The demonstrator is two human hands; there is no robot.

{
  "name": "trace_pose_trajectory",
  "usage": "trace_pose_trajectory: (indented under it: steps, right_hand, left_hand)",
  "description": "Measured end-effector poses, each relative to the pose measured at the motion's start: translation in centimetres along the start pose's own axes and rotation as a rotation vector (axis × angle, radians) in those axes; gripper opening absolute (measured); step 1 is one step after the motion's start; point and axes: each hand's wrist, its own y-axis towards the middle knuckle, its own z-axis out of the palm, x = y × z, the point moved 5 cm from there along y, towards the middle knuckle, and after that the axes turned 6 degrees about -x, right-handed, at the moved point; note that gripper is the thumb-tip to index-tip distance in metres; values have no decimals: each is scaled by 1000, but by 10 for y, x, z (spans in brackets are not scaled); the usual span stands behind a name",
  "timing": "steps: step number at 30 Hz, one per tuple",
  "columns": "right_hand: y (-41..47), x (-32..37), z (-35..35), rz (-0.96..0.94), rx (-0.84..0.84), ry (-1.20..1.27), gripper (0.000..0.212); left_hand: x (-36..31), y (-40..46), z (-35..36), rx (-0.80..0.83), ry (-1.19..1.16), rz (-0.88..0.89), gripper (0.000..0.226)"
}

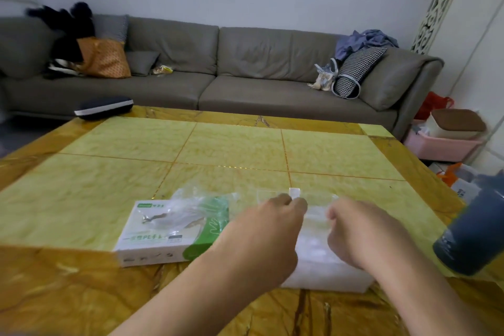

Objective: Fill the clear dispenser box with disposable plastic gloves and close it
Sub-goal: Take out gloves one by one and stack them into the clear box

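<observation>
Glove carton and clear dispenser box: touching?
Cannot tell. In the head view the left hand and forearm cover the gap between the glove carton and the clear dispenser box.

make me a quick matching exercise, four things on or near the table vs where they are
Things:
1. glove carton
2. clear box
3. dark bottle
4. dark case

Places:
A. far left table edge
B. under both hands
C. right table edge
D. left of the clear box

Pairs: 1-D, 2-B, 3-C, 4-A

The left hand and right hand are at the clear box.
</observation>
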Motion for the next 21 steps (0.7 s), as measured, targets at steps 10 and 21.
trace_pose_trajectory:
  steps: [10,21]
  right_hand:
    - [-16,45,-14,-89,-332,253,28]
    - [-35,90,3,-261,-234,1145,25]
  left_hand:
    - [163,-55,-18,-169,121,-505,12]
    - [127,-52,-22,-587,-1709,-673,27]
